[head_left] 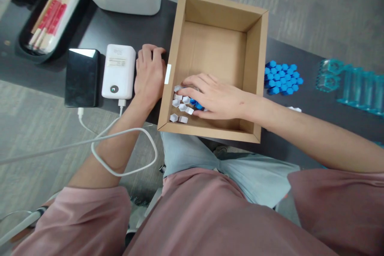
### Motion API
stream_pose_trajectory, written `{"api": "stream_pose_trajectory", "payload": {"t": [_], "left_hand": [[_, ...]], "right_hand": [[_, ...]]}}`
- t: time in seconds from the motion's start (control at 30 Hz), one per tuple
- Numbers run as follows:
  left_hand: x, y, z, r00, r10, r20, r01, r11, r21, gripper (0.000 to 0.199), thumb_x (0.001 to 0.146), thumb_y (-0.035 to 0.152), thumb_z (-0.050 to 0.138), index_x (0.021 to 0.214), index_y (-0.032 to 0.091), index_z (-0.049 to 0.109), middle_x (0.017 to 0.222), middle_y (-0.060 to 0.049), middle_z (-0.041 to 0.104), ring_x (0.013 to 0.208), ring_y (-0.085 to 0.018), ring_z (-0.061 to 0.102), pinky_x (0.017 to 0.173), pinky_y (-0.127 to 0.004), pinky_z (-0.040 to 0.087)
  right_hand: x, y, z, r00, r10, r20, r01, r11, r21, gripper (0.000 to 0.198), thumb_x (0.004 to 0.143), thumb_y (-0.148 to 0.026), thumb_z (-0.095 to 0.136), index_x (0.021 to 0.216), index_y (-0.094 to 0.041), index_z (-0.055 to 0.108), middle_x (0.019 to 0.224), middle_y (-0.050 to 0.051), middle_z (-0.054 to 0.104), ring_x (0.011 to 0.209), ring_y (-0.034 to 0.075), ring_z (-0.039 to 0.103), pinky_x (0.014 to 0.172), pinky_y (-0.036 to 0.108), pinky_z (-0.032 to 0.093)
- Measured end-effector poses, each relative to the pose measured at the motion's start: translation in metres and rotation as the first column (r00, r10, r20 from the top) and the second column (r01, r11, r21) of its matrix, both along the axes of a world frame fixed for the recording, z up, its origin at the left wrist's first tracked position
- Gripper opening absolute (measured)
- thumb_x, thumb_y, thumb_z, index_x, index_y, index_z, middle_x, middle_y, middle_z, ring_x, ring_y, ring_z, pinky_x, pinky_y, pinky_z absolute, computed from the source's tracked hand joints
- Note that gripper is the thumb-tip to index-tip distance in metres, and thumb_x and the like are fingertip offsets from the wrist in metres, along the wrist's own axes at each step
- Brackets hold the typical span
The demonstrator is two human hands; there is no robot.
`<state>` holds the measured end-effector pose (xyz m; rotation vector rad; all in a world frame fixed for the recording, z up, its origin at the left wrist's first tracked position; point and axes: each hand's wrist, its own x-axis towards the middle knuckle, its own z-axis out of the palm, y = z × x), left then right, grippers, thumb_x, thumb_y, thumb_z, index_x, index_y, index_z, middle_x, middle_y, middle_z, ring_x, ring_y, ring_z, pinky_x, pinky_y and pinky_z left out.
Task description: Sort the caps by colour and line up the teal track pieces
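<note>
A shallow cardboard box [216,48] stands on the dark table in front of me. Inside its near left corner lie several small white hexagonal pieces [183,107] and a few blue ones [198,105]. My right hand [210,96] reaches in over them from the right, palm down, with thumb and fingers spread; its fingertips are at the pieces, and the palm hides some of them. Outside the box, my left hand [150,70] rests on the table against the left wall, fingers apart and slightly bent, with no object visible in it.
A packed cluster of blue hexagonal pieces [283,77] sits right of the box, with clear teal plastic parts [361,88] beyond. Leftward are a white power bank [119,71], a black device [82,78], a looping white cable [153,144], a white basket [132,1] and a black tray [25,44].
</note>
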<state>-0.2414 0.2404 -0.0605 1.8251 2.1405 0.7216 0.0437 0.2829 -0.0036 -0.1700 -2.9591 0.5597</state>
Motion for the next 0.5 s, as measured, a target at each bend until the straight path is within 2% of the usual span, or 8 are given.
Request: {"api": "stream_pose_trajectory", "payload": {"t": [0.07, 0.17, 0.23, 0.37, 0.5], "left_hand": [[0.000, 0.000, -0.001, 1.000, -0.004, 0.010, 0.004, 1.000, -0.004, 0.033, 0.127, 0.024, 0.054, 0.157, 0.028, 0.068, 0.170, -0.016, 0.061, 0.167, -0.038, 0.054, 0.144, -0.061, 0.041], [0.002, 0.001, 0.001, 1.000, -0.005, 0.017, 0.005, 1.000, -0.004, 0.033, 0.127, 0.023, 0.055, 0.158, 0.027, 0.067, 0.169, -0.016, 0.061, 0.169, -0.038, 0.053, 0.145, -0.063, 0.040], [0.003, 0.001, 0.004, 1.000, 0.013, 0.000, -0.013, 1.000, -0.022, 0.034, 0.127, 0.022, 0.055, 0.158, 0.026, 0.067, 0.168, -0.017, 0.061, 0.167, -0.038, 0.054, 0.144, -0.064, 0.041], [0.004, 0.001, 0.005, 1.000, 0.024, 0.020, -0.023, 0.999, -0.044, 0.035, 0.127, 0.027, 0.057, 0.160, 0.031, 0.067, 0.173, -0.015, 0.060, 0.170, -0.036, 0.051, 0.146, -0.060, 0.039], [0.001, 0.001, -0.001, 1.000, 0.004, 0.031, -0.004, 1.000, -0.009, 0.034, 0.126, 0.027, 0.058, 0.158, 0.029, 0.067, 0.171, -0.015, 0.060, 0.167, -0.037, 0.052, 0.145, -0.061, 0.039]], "right_hand": [[0.003, -0.002, 0.004, 0.999, 0.051, -0.014, -0.050, 0.998, 0.026, 0.071, 0.110, -0.028, 0.075, 0.177, -0.028, 0.054, 0.174, 0.019, 0.060, 0.153, 0.045, 0.056, 0.125, 0.066, 0.049], [0.003, -0.008, 0.007, 0.980, 0.201, 0.003, -0.200, 0.975, 0.091, 0.058, 0.112, -0.024, 0.074, 0.167, -0.038, 0.065, 0.175, 0.010, 0.064, 0.158, 0.038, 0.056, 0.125, 0.058, 0.049], [0.001, -0.010, 0.006, 0.971, 0.239, 0.021, -0.240, 0.962, 0.132, 0.053, 0.113, -0.024, 0.075, 0.163, -0.041, 0.069, 0.174, 0.007, 0.066, 0.157, 0.034, 0.058, 0.123, 0.054, 0.049], [0.003, -0.001, 0.007, 0.990, 0.134, 0.036, -0.138, 0.975, 0.173, 0.046, 0.115, -0.030, 0.077, 0.160, -0.037, 0.073, 0.173, 0.010, 0.066, 0.151, 0.036, 0.061, 0.121, 0.055, 0.046], [0.020, 0.009, 0.016, 0.999, 0.023, 0.040, -0.027, 0.993, 0.113, 0.038, 0.120, -0.042, 0.071, 0.157, -0.030, 0.073, 0.161, 0.013, 0.070, 0.135, 0.036, 0.067, 0.114, 0.053, 0.048]]}}
